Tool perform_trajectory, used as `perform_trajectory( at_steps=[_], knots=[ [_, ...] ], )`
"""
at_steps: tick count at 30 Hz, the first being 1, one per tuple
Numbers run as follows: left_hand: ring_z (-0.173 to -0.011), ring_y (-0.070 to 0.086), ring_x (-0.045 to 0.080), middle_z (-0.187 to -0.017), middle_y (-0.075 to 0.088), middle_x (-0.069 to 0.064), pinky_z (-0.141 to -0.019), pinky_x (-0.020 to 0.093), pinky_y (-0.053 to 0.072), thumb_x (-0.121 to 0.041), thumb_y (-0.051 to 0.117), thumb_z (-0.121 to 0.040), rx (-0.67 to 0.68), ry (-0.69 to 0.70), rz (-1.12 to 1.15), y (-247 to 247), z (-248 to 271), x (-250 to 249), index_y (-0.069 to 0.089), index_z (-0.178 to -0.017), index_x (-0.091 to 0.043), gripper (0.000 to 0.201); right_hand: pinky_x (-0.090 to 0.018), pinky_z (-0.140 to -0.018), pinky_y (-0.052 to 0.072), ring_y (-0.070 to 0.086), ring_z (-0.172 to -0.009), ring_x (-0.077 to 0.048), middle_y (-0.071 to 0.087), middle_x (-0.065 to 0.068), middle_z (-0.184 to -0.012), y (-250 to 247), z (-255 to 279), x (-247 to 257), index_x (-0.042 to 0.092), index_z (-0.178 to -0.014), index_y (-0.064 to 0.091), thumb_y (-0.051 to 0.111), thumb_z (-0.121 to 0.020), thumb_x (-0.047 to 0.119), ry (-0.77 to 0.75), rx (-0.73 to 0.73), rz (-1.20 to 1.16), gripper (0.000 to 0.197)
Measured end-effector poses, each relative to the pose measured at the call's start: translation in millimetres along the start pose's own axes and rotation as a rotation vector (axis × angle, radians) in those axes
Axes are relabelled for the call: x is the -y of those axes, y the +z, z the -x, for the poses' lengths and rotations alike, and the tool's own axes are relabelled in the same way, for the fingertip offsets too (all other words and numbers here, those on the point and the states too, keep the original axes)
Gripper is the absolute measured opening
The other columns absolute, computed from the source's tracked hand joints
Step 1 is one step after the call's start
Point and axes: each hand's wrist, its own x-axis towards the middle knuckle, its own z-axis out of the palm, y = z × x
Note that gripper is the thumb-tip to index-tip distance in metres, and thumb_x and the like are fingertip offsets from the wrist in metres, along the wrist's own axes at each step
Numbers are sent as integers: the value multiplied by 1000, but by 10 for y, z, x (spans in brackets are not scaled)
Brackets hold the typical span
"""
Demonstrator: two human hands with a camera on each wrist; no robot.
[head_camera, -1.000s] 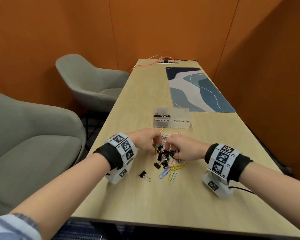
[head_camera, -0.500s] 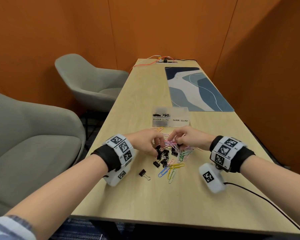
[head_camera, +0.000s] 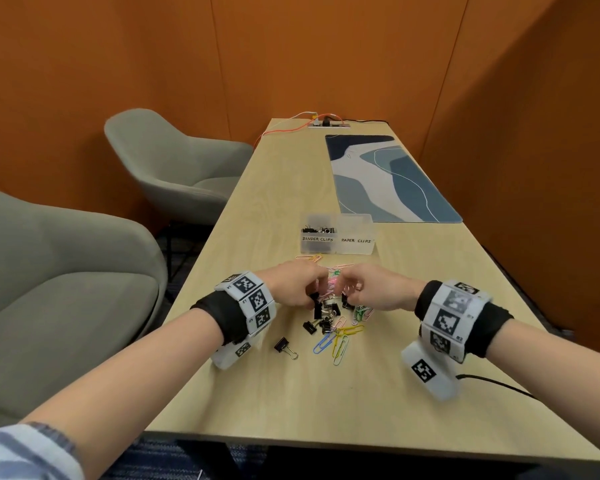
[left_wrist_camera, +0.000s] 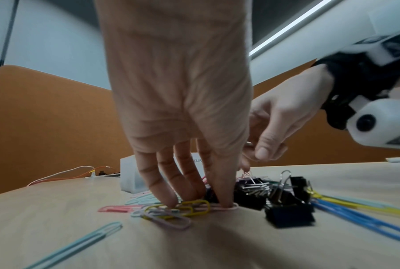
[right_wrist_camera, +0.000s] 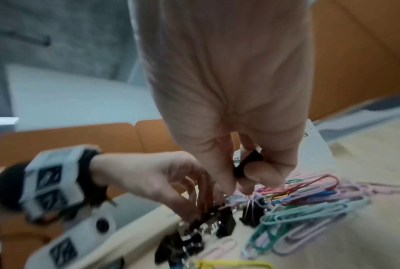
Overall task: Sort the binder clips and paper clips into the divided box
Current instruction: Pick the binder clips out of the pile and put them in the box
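Binder clips [head_camera: 323, 315] and coloured paper clips [head_camera: 340, 337] lay mixed in a heap on the table [head_camera: 291, 393], just in front of the divided box [head_camera: 336, 239], whose left compartment already held some black clips. The left hand [head_camera: 293, 289] reached down into the heap, fingertips [left_wrist_camera: 224, 202] on the table among the clips. The right hand [right_wrist_camera: 240, 145] pinched a black binder clip [right_wrist_camera: 248, 163] above the pile.

Wood table [head_camera: 291, 403] in front of me, blue & white desk mat [head_camera: 392, 178] lay far right, power strip [head_camera: 329, 124] w/ orange cables [head_camera: 284, 129] sat at far end, two grey armchairs [head_camera: 174, 168] stood to my left, orange walls [head_camera: 291, 53] all round.
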Motion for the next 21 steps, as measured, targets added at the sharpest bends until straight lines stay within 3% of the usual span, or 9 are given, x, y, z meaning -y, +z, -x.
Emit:
perform_trajectory(
  at_steps=[3, 5, 8, 12, 15, 18, 21],
  knots=[
    [-94, 53, 22, -101, 58, 7, -82, 32, 44, -20, 75, -75, 6, -21, 20, 2, -14, 7, 58, -111, -10, 41, -30, -88, 42, 49, -102, -23, 45, -3, -99, 66, 13, 19, 11, -114, 62, 59, -80, 3, -83, 21, 178, 35],
    [-91, 49, 19, -98, 52, 4, -80, 28, 41, -21, 76, -74, 2, -33, 21, -5, -21, 11, 59, -112, -10, 42, -31, -84, 40, 46, -99, -24, 43, -5, -99, 130, -2, 18, 15, -118, 59, 62, -78, 6, -114, 58, 192, 41],
    [-98, 54, 23, -106, 59, 9, -78, 26, 40, -21, 77, -74, -12, -43, 29, -14, -33, 25, 61, -111, -10, 42, -25, -77, 33, 40, -93, -17, 39, -3, -99, 183, -27, 22, 15, -121, 56, 60, -80, 6, -128, 72, 212, 42],
    [-89, 53, 20, -107, 63, 11, -76, 26, 40, -20, 76, -76, -16, -43, 59, -7, -39, 48, 63, -105, -10, 34, -27, -77, 34, 48, -97, -24, 43, -4, -99, 197, -58, 41, 11, -107, 58, 59, -81, 5, -165, 38, 261, 27],
    [-89, 44, 15, -107, 53, 10, -80, 27, 41, -17, 75, -76, -38, -26, 70, 3, -33, 59, 65, -103, -10, 30, -24, -74, 30, 51, -104, -27, 54, -11, -108, 212, -83, 40, 8, -104, 58, 53, -82, 1, -190, 7, 302, 23],
    [-92, 47, 17, -114, 52, 10, -88, 30, 44, -18, 75, -77, -44, -16, 57, 3, -19, 61, 67, -102, -10, 27, -21, -68, 24, 52, -103, -26, 56, -11, -110, 216, -80, 35, 8, -104, 58, 51, -83, 2, -208, -33, 324, 23],
    [-93, 53, 20, -111, 61, 10, -86, 32, 46, -19, 75, -77, -28, -3, 36, 3, -28, 62, 67, -99, -10, 25, -28, -74, 32, 53, -105, -28, 56, -11, -111, 225, -68, 6, 9, -108, 59, 51, -83, 3, -222, -33, 382, 27]
  ],
)
